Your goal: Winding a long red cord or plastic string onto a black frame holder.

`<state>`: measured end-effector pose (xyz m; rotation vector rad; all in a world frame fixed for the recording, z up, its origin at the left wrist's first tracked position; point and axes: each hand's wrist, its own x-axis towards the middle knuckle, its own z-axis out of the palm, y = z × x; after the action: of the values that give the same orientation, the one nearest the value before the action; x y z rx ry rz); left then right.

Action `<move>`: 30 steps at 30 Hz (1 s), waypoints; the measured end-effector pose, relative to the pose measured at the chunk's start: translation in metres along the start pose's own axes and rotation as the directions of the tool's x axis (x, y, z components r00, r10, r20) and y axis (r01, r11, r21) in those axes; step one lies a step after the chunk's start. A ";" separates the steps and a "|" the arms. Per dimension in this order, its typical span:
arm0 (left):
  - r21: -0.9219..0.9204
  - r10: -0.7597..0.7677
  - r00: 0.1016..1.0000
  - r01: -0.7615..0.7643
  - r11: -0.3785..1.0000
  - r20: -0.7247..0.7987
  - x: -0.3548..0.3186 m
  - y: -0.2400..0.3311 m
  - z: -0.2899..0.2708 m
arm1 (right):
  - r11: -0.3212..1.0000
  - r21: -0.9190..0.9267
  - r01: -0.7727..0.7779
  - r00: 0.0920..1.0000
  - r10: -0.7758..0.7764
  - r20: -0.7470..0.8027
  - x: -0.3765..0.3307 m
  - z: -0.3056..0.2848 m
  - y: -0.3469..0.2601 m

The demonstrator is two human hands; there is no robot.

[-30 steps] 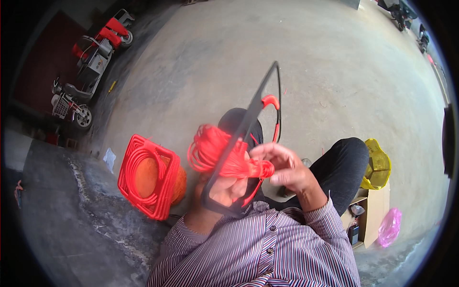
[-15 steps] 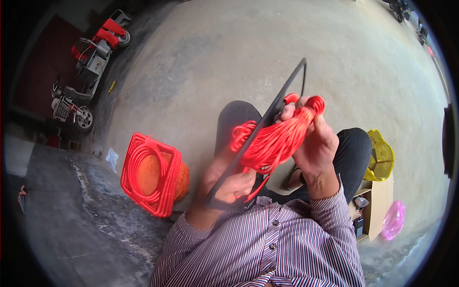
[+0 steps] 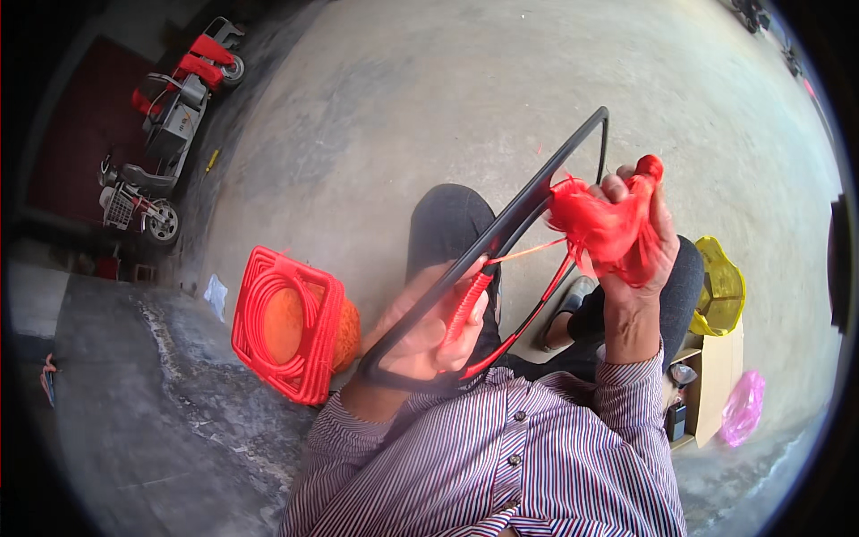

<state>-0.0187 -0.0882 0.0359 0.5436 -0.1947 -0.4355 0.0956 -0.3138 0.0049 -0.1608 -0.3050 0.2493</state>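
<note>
My left hand [image 3: 413,338] is closed on the lower left part of a black, angular frame [image 3: 523,208], which is held tilted above my lap. Tight turns of red cord [image 3: 469,302] cover a stretch of the frame beside my left fingers. Off to the right of the frame, my right hand [image 3: 664,246] grips a loose bundle of red cord [image 3: 610,225], blurred by motion. A thin strand runs taut from the bundle to the wrapped part near my left thumb. More red cord shows along the frame's lower right side.
At the left, a stack of red cord-wrapped frames [image 3: 313,380] rests around a round orange thing [image 3: 349,336]. On the right stand a yellow container [image 3: 723,291], an open cardboard box [image 3: 725,385] and a pink plastic bag [image 3: 744,407]. A red-and-grey three-wheeled vehicle [image 3: 174,125] is parked far left.
My right hand has swung right with the cord bundle, away from my left hand. The bundle no longer crosses in front of the frame, and a taut strand now shows between the hands.
</note>
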 end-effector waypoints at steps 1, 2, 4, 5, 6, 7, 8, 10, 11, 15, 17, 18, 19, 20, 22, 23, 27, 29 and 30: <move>0.108 0.028 0.993 -0.016 0.994 -0.116 -0.002 0.002 0.006 | 0.998 -0.058 -0.014 0.998 0.010 -0.068 -0.003 -0.001 0.003; 0.216 0.068 0.972 -0.018 0.976 -0.226 -0.004 0.005 0.011 | 0.993 -0.114 -0.032 0.991 0.016 -0.136 -0.007 -0.002 0.006; 0.244 0.115 0.955 -0.047 0.969 -0.272 -0.004 0.017 0.012 | 0.941 -0.330 -0.080 0.994 0.102 0.049 -0.009 0.008 0.017; 0.256 0.107 0.952 -0.031 0.966 -0.289 -0.003 0.022 0.015 | 0.907 -0.412 -0.086 0.994 0.109 0.033 -0.014 0.015 0.026; 0.269 0.100 0.947 -0.015 0.963 -0.304 -0.001 0.026 0.018 | 0.866 -0.491 -0.091 0.993 0.114 0.018 -0.019 0.022 0.036; 0.275 0.099 0.947 -0.012 0.961 -0.305 -0.002 0.025 0.017 | 0.871 -0.477 -0.122 0.985 0.164 0.048 -0.022 0.024 0.044; 0.267 0.109 0.947 -0.025 0.963 -0.303 -0.004 0.023 0.016 | 0.873 -0.463 -0.153 0.974 0.212 0.078 -0.024 0.026 0.051; 0.260 0.115 0.945 -0.033 0.965 -0.306 -0.007 0.021 0.012 | 0.864 -0.490 -0.112 0.967 0.208 0.146 -0.028 0.026 0.065; 0.244 0.100 0.944 -0.021 0.969 -0.315 -0.008 0.022 0.009 | 0.855 -0.505 -0.117 0.969 0.209 0.129 -0.030 0.027 0.068; 0.246 0.101 0.938 -0.018 0.969 -0.331 -0.009 0.017 0.004 | 0.851 -0.497 -0.168 0.969 0.235 0.074 -0.035 0.022 0.073; 0.243 0.105 0.939 -0.024 0.970 -0.327 -0.010 0.014 0.003 | 0.856 -0.488 -0.169 0.969 0.234 0.075 -0.038 0.023 0.074; 0.269 0.112 0.933 -0.017 0.963 -0.342 -0.011 0.014 0.004 | 0.862 -0.478 -0.167 0.971 0.229 0.074 -0.039 0.024 0.075; 0.295 0.120 0.927 -0.010 0.956 -0.357 -0.011 0.014 0.005 | 0.863 -0.478 -0.167 0.971 0.229 0.074 -0.039 0.022 0.077; 0.295 0.121 0.926 -0.011 0.955 -0.357 -0.011 0.013 0.005 | 0.856 -0.492 -0.160 0.972 0.225 0.074 -0.039 0.018 0.080; 0.294 0.151 0.898 -0.026 0.955 -0.413 -0.011 0.012 0.005 | 0.850 -0.502 -0.158 0.970 0.229 0.083 -0.034 0.016 0.081; 0.298 0.159 0.896 -0.031 0.954 -0.415 -0.010 0.012 0.004 | 0.872 -0.436 -0.223 0.961 0.272 0.053 -0.029 0.016 0.080; 0.122 0.108 0.952 -0.076 0.990 -0.285 -0.004 0.019 -0.013 | 0.909 -0.273 -0.314 0.949 0.311 -0.055 -0.019 0.007 0.063; 0.053 0.080 0.962 -0.068 0.996 -0.262 -0.007 0.023 -0.022 | 0.959 -0.136 -0.249 0.963 0.230 -0.138 -0.018 -0.001 0.053; 0.053 0.087 0.961 -0.075 0.996 -0.264 -0.008 0.023 -0.022 | 0.953 -0.153 -0.263 0.953 0.231 -0.198 -0.019 -0.002 0.045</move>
<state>-0.0108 -0.0568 0.0293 0.6277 0.0320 -0.2751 0.0687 -0.2762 -0.0109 -0.3972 -0.1270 0.4546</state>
